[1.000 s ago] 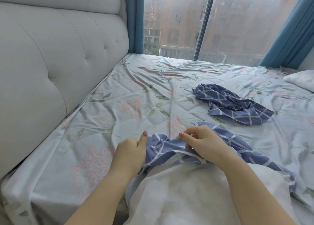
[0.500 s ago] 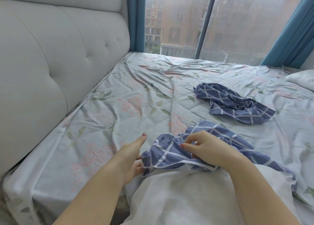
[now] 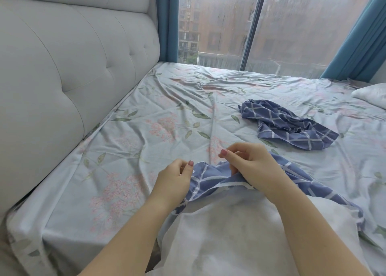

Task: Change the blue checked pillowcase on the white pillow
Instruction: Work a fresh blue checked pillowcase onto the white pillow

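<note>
The bed [image 3: 146,129] is spread with a thin, creased sheet printed with pink flowers and green leaves, running up to a padded, buttoned headboard [image 3: 62,67]. The white pillow [image 3: 240,234] lies nearest, soft and slightly fuzzy, most of it bare. The blue checked pillowcase [image 3: 208,184] is bunched in limp folds over its far end and down its right side.

A second checked pillowcase [image 3: 288,125] lies crumpled well apart on the sheet, smooth and floppy. The left hand [image 3: 173,184] pinches the near pillowcase's edge, and the right hand [image 3: 254,171] grips a gathered fold.

The fuzzy pillow probably drags against the cloth, so the case may snag at the corners or twist. A grip on one layer alone could turn the opening inside out. The two matching cases could also be confused.
</note>
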